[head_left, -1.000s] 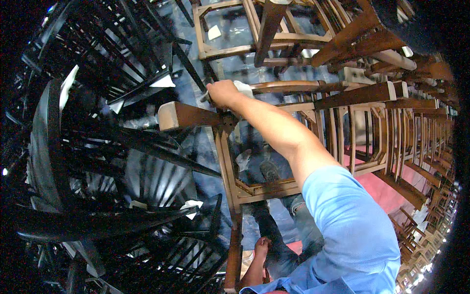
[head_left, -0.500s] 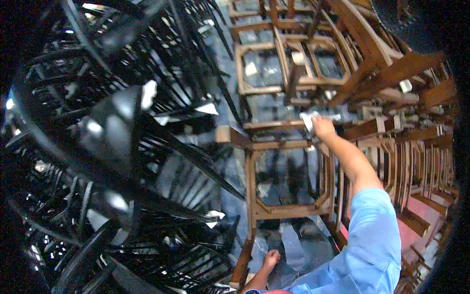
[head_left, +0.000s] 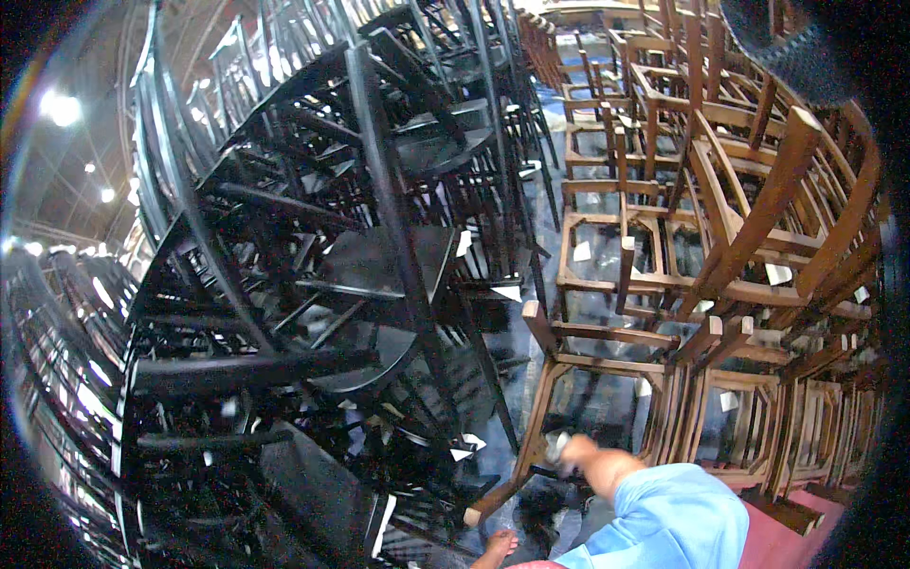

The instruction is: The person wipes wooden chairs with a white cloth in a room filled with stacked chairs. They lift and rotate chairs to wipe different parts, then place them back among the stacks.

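My right hand (head_left: 576,449) comes in from the bottom edge on a blue-sleeved arm (head_left: 678,522). It is blurred and seems closed on a small white piece (head_left: 557,442), maybe a cloth. It sits against the lower side of a bare brown wooden chair frame (head_left: 607,337) that leans tilted in the aisle, close to one of its legs (head_left: 529,446). My left hand is out of the picture. A bare foot (head_left: 497,547) shows at the bottom edge.
Tall stacks of black chairs (head_left: 379,266) fill the left. Stacked brown wooden chair frames (head_left: 758,228) crowd the right and back, with white tags on many. A narrow blue-grey floor strip (head_left: 545,218) runs between them; red floor (head_left: 791,542) lies at lower right.
My right hand has dropped from the chair frame's upper rail to its lower part near the leg. The view has swung upward, showing more of both stacks.
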The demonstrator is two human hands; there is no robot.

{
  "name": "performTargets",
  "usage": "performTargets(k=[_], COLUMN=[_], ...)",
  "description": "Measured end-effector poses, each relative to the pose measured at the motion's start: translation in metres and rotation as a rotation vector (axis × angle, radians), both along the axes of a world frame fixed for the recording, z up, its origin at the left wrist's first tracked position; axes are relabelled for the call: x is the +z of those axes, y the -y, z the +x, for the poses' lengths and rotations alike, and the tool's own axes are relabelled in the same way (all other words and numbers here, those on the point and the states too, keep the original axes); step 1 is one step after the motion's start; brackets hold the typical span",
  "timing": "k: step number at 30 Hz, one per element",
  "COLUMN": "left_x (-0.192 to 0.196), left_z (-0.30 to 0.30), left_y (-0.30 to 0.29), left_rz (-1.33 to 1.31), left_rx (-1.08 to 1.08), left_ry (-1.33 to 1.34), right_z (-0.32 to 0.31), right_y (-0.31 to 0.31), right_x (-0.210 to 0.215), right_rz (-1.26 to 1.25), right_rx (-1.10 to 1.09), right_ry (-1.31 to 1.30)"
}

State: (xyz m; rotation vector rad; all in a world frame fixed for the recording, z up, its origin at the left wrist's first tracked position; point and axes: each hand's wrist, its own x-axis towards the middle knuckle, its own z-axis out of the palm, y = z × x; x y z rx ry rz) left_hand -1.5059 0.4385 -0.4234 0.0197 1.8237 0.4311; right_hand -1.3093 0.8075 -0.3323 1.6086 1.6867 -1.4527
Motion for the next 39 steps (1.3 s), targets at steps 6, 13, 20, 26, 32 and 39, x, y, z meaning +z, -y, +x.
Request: performTargets(k=[6, 13, 20, 26, 32, 39], left_x=[-0.007, -0.057, -0.059, 0.002, -0.015, -0.084], left_z=[0.031, 0.035, 0.057, 0.116, 0.197, 0.267], left_y=[0.004, 0.063, 0.175, 0.160, 0.051, -0.147], left_rz=[0.147, 0.354, 0.200, 0.015, 0.187, 0.518], left_rx=[-0.135, -0.636, -0.050, -0.106, 0.191, 0.588], left_ry=[0.104, -0.259, 0.173, 0.155, 0.317, 0.292], right_z=[0.007, 0.129, 0.238, 0.338, 0.481, 0.614], right_y=[0.154, 0.252, 0.336, 0.383, 0.432, 0.457], right_x=[-0.072, -0.065, 0.066, 0.045, -0.032, -0.034], right_rz=[0.099, 0.292, 0.449, 0.409, 0.181, -0.302], right_rx=[0.138, -0.100, -0.268, -0.401, -0.482, -0.612], right_ry=[-0.187, -0.131, 0.085, 0.159, 0.432, 0.408])
